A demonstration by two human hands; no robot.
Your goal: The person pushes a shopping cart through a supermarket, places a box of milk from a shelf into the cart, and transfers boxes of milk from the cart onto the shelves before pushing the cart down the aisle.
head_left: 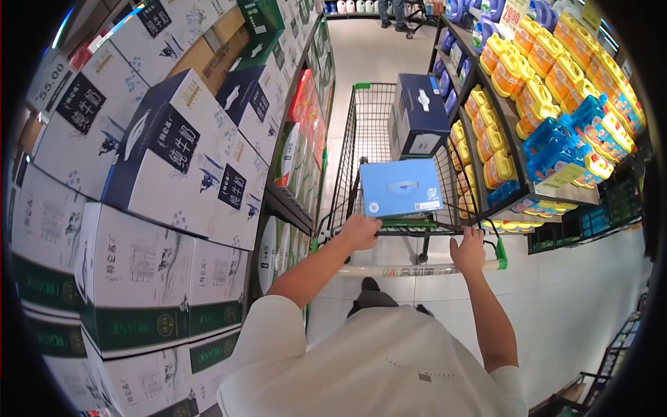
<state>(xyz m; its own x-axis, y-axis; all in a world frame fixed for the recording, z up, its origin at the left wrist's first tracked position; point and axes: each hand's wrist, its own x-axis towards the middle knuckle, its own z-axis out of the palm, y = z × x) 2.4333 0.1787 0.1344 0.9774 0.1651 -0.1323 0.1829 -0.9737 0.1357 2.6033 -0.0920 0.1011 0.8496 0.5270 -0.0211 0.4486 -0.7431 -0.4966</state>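
Observation:
My left hand [360, 232] is closed at the rear rim of a wire shopping cart [361, 128], right by the near left corner of a light blue box [401, 186]. My right hand [469, 250] curls over the rear wire frame on the other side, thumb apart, close to the green handle end. The blue box has a carry handle on top and rests at the cart's near end. Further forward in the basket stands a dark blue carton [421, 111] with a white carry handle. The cart's push bar [410, 270] runs just behind both hands.
Stacked milk cartons [153, 271] line the left side, with red packs [303, 97] on a shelf beyond. A right shelf holds yellow bottles [535, 101] and blue bottles [549, 142], its corner [531, 189] near the cart. Ahead, a person's legs [392, 12] show in the aisle.

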